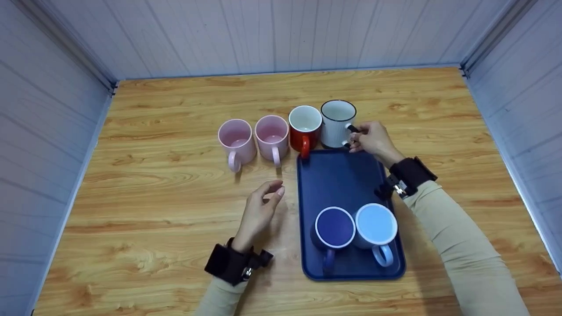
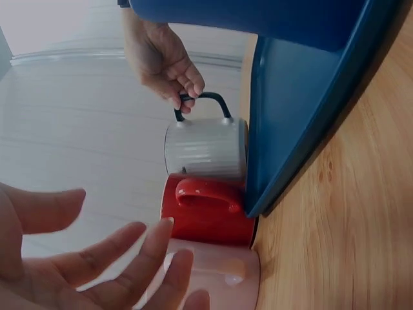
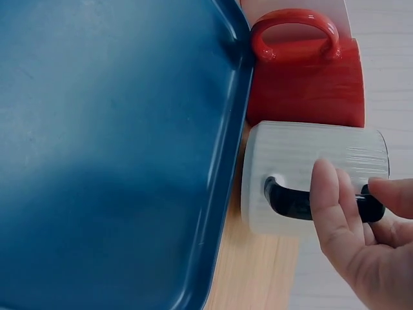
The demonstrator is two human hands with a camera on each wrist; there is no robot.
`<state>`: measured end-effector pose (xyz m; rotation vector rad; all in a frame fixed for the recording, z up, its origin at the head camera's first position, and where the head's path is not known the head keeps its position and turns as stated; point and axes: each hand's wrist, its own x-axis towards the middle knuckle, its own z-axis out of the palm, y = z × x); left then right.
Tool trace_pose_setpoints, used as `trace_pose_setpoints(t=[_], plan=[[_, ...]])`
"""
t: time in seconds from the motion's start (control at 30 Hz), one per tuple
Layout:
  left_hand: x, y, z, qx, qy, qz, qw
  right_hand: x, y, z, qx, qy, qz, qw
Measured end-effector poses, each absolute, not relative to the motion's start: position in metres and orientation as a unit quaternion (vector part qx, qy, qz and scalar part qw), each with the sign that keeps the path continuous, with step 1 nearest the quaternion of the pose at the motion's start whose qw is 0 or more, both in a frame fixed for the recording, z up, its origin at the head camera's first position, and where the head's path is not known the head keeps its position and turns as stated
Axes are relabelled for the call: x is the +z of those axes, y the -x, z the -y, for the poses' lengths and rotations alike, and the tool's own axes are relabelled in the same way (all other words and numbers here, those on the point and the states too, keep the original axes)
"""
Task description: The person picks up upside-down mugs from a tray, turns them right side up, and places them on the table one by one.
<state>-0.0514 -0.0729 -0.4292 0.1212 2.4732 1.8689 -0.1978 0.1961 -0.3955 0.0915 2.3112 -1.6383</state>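
Note:
My right hand point(image 1: 371, 139) holds the black handle point(image 3: 293, 201) of a white ribbed mug point(image 1: 336, 127) with a dark rim, fingers curled round it. That mug stands upright behind the blue tray point(image 1: 342, 175), beside a red mug point(image 1: 303, 136) with a white inside. Two pink mugs point(image 1: 237, 140) stand left of the red one, handles toward me. My left hand point(image 1: 259, 210) hovers over the table left of the tray, holding nothing, its fingers loosely bent. In the left wrist view its fingers point(image 2: 122, 258) overlap a pink mug point(image 2: 219, 271).
On the tray's near half stand a dark blue mug point(image 1: 334, 228) and a light blue mug point(image 1: 376, 224), side by side with their handles toward me. Pale panel walls point(image 1: 272, 39) enclose the wooden table point(image 1: 153, 197) at the back and both sides.

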Motion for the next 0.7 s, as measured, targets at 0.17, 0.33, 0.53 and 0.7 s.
trace_pose_setpoints(t=[0.17,0.33,0.53,0.7], plan=[[-0.425,0.047,0.063,0.581,-0.1,-0.808,0.019,-0.397,0.198,-0.197,-0.568,-0.025,-0.807,0.161],[-0.42,0.042,0.054,0.557,-0.138,-0.818,0.024,-0.397,0.198,-0.199,-0.577,-0.019,-0.798,0.172],[-0.414,0.038,0.048,0.54,-0.17,-0.823,0.038,-0.398,0.197,-0.199,-0.588,-0.014,-0.787,0.186],[-0.414,0.039,0.047,0.534,-0.173,-0.827,0.039,-0.399,0.197,-0.199,-0.594,-0.014,-0.779,0.198]])
